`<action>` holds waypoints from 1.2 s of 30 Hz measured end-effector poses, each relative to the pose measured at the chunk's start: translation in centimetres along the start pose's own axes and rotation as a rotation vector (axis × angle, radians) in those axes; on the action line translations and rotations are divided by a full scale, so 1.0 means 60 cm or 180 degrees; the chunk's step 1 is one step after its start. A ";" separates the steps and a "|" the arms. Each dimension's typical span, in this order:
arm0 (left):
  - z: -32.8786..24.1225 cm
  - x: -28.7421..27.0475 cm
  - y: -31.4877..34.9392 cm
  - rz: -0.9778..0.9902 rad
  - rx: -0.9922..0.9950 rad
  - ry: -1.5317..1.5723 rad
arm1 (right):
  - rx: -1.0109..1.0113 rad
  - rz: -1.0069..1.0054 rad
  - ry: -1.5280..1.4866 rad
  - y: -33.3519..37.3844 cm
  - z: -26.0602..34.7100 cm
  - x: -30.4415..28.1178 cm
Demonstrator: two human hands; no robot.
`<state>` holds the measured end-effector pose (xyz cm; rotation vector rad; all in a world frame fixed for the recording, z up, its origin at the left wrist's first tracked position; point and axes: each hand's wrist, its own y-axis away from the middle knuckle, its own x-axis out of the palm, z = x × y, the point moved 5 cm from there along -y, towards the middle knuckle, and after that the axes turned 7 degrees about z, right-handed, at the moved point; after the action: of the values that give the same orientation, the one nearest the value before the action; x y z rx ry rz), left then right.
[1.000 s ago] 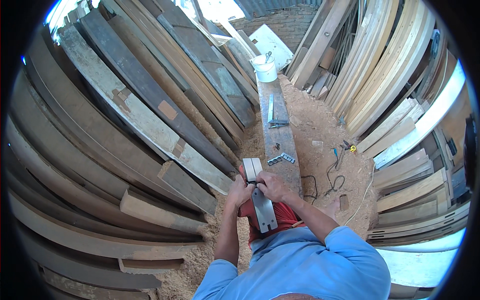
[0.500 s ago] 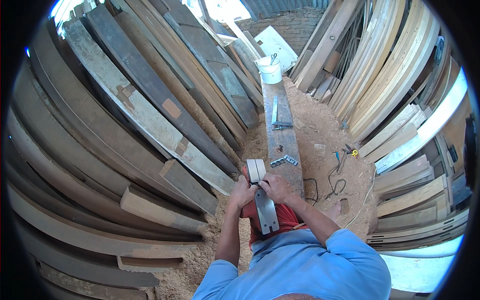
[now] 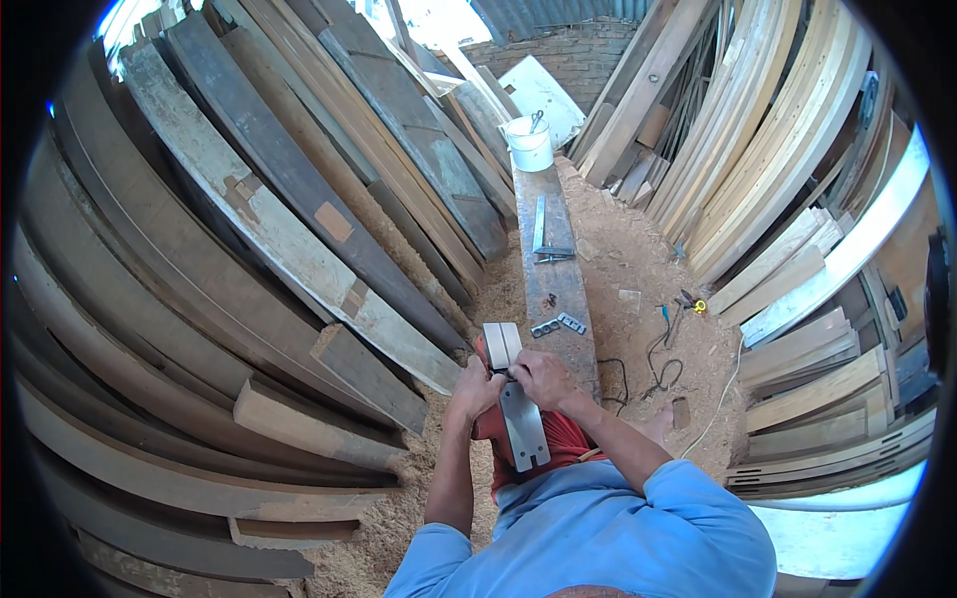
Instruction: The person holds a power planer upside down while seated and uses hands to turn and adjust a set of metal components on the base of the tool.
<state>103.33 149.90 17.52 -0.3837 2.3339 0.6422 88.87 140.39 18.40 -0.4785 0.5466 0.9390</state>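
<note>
An electric planer (image 3: 522, 431) with a red body lies upside down across my lap, its silver sole plates facing up. My left hand (image 3: 476, 389) is closed at the planer's left side, by the gap between the two plates. From the right, my right hand (image 3: 544, 379) bends its fingers onto the same gap, thumb and fingertips pressed together. Both hands' fingertips nearly meet over the cutter slot and cover most of it. Anything small pinched between them is hidden. The grooved front plate (image 3: 501, 345) shows just beyond my fingers.
A narrow plank bench (image 3: 558, 344) runs ahead, carrying two grey metal pieces with holes (image 3: 558, 325), a metal square (image 3: 541, 234) and a white bucket (image 3: 530, 148). A dark cable (image 3: 658, 364) and a yellow tape measure (image 3: 699, 306) lie on the sawdust-covered floor. Boards (image 3: 289, 229) lean on both sides.
The whole view has shifted slightly. Both hands stay at the planer's middle gap, with only small finger movement.
</note>
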 end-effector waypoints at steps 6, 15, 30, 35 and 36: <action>0.010 0.000 0.000 0.0010 -0.0071 0.0000 | -0.0177 -0.0012 -0.0063 0.002 0.012 -0.003; 0.021 0.003 -0.008 -0.0070 0.0088 -0.0028 | 0.0057 0.0019 0.0186 0.001 0.011 0.003; 0.014 0.002 -0.001 -0.0135 0.0021 0.0039 | -0.0056 -0.0004 0.0265 -0.001 0.018 -0.005; 0.008 -0.002 0.001 -0.0055 0.0039 0.0036 | 0.0419 0.0259 0.0588 -0.010 0.002 0.006; 0.008 -0.003 0.005 -0.0067 0.0107 0.0052 | 0.0198 0.0168 0.0425 -0.008 0.013 0.005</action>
<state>103.61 150.42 17.41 -0.3991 2.3500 0.5909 89.61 140.79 18.85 -0.4747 0.7103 0.9419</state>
